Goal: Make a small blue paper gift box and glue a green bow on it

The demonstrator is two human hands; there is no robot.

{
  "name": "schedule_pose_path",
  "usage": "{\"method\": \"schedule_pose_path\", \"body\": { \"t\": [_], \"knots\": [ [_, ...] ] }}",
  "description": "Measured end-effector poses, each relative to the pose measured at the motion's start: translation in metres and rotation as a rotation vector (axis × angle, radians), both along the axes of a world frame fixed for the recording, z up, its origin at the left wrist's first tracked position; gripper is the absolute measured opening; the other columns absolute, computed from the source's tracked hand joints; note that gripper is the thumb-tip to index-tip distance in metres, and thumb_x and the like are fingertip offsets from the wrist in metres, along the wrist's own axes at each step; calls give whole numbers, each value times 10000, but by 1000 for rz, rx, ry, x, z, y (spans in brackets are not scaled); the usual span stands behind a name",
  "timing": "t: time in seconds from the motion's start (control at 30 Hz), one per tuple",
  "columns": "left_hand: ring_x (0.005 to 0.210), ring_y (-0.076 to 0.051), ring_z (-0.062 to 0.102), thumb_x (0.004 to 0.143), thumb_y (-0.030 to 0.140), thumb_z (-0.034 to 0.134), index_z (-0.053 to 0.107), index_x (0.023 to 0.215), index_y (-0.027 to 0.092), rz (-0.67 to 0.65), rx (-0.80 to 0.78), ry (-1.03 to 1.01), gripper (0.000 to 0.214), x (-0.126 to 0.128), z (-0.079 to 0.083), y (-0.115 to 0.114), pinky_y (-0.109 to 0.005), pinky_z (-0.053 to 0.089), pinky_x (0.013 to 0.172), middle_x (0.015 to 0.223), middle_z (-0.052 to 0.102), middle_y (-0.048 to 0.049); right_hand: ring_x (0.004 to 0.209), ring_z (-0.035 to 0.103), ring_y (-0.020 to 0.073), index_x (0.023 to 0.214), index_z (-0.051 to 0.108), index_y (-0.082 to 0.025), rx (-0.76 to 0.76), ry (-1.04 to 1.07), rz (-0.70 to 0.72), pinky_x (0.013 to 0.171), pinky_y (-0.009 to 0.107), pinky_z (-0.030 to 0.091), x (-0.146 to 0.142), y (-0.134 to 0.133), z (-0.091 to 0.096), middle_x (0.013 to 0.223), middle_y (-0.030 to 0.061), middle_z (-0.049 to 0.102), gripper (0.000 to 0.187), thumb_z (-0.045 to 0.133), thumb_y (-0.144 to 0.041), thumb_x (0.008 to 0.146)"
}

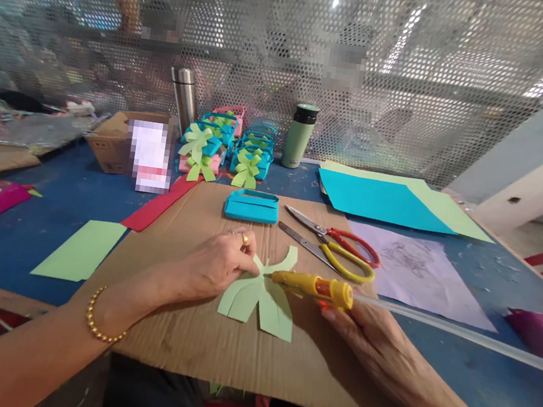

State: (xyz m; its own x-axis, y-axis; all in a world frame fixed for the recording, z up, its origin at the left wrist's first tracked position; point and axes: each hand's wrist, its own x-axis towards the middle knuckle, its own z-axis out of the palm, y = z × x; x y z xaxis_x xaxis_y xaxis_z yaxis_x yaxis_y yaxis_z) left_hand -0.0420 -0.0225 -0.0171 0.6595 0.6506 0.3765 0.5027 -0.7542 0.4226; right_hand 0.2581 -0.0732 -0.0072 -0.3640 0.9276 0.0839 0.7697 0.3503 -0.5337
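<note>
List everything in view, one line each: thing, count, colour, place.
glue gun: 1, yellow, in right hand, tip at cutout centre
paper cutout: 1, light green, on cardboard
cardboard sheet: 1, brown, table middle
scissors: 2, red-handled and yellow-handled, right of centre
paper basket: 1, blue, above cutout
finished baskets: several, blue, pink, green bows, back
flasks: 2, green and steel, back
paper sheets: blue, green, back right
left hand: pressing cutout
right hand: holding glue gun
</note>
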Motion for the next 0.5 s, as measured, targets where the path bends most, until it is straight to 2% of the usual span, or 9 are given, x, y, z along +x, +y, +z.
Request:
{"method": "schedule_pose_path", "body": {
  "t": [0.2, 0.4, 0.5],
  "knots": [
    [886, -175, 593, 971, 51, 490, 791, 905, 180, -9, 19, 4, 334, -1, -3, 2, -314, 485, 782, 944, 604, -67, 854, 712, 269, 958, 735, -271, -92, -45, -17, 810, 406, 600, -7, 1, 6, 887, 65, 756, 454, 389, -557, 1024],
    [876, -177, 586, 972, 46, 485, 790, 870, 177, -9, 30, 16, 346, -1, -3, 3, -319, 480, 769, 932, 599, -65, 975, 706, 286, 1091, 730, -295, -22, -63, -14, 916, 442, 575, -1, 1, -3, 995, 69, 764, 358, 466, -519, 1003],
    [890, -180, 588, 978, 46, 468, 789, 902, 179, -19, 40, 0, 356, -2, -4, 3, -322, 486, 784, 932, 596, -65, 953, 706, 275, 1077, 726, -278, -19, -49, -2, 890, 418, 582, -3, 0, 0, 977, 69, 762, 364, 442, -497, 1018]
  ]
}}
